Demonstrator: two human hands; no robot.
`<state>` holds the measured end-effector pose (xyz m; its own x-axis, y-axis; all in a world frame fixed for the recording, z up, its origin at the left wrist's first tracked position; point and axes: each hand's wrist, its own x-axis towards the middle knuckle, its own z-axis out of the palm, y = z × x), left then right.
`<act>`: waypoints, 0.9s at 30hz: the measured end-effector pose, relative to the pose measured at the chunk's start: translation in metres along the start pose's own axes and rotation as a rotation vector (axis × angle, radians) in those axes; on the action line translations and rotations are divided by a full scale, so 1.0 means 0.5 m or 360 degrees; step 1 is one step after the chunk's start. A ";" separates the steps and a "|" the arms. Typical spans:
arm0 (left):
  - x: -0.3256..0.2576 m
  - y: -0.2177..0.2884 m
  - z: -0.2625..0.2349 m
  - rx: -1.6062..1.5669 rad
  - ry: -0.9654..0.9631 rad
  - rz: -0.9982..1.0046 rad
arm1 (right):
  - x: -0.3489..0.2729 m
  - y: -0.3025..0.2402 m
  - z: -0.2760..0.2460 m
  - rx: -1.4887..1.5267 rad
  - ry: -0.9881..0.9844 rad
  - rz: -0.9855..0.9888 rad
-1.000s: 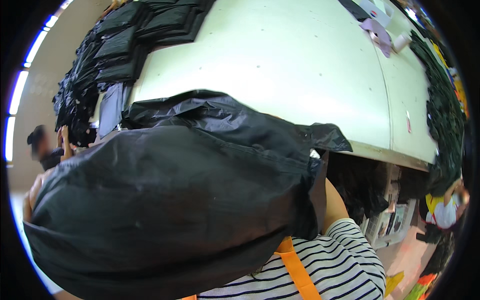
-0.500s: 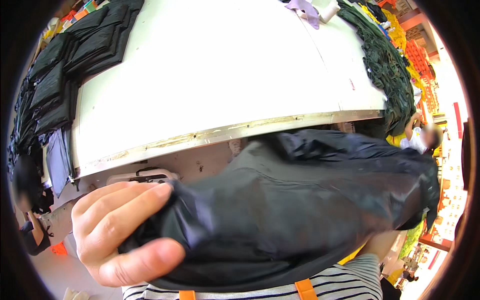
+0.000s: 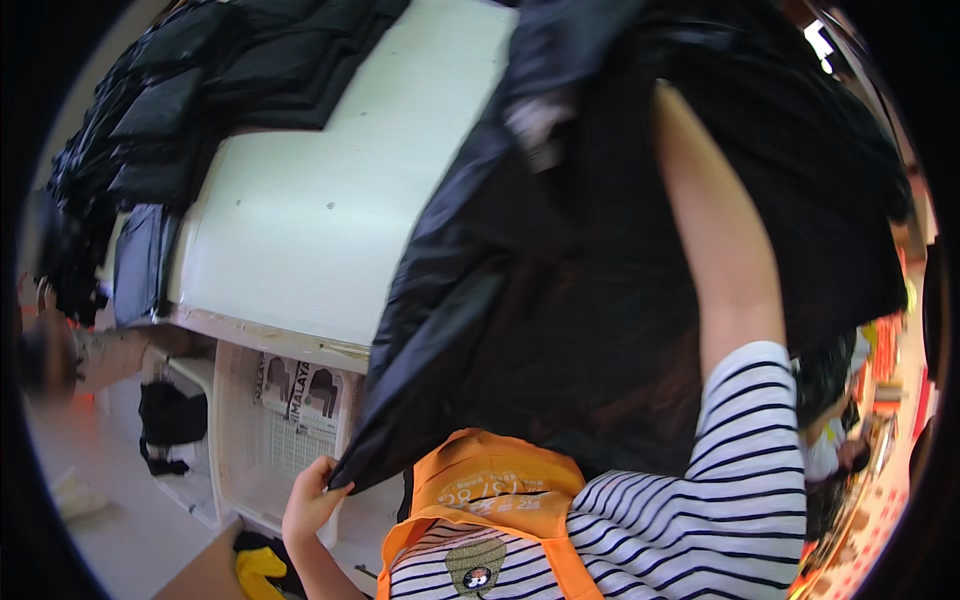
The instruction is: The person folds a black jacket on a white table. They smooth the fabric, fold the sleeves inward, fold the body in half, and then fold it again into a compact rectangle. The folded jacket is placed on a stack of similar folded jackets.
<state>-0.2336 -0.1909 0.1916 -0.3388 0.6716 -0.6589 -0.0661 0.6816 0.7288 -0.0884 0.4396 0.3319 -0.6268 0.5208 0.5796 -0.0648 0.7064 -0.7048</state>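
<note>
Black plastic sheeting (image 3: 600, 230), thin and glossy like a large bag or cover, hangs in front of the person and fills the middle and upper right of the head view. It is lifted high, above the white table (image 3: 330, 220), and drapes down to the person's waist.

The left hand (image 3: 312, 500) pinches the lowest corner of the sheeting, fingers closed on the edge. The right arm (image 3: 720, 260) is raised, its forearm passing up into the folds. The right hand is hidden in the material, so its grip cannot be told.

Judged from this view, the sheeting is gathered and lifted but not spread, folded or set down; it is creased and bunched near the top, and only the lower corner is drawn taut.

The person wears a striped shirt (image 3: 690, 520) and an orange apron (image 3: 490, 490).

Stacks of folded black items (image 3: 180, 110) line the far left edge of the table. Below the tabletop stands a white open crate or shelf unit (image 3: 270, 440) with printed paper against its back wall. A yellow item (image 3: 258, 572) lies on the floor nearby.
</note>
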 end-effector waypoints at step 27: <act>0.490 0.196 -0.263 0.0748 0.1856 0.0936 | -0.461 0.295 0.285 -0.1373 -0.0587 0.0510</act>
<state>-0.4465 0.0023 0.1260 -0.8015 0.4219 0.4239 0.5980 0.5751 0.5583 -0.0643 0.3555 0.0359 -0.7279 0.6698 0.1470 0.6457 0.7416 -0.1820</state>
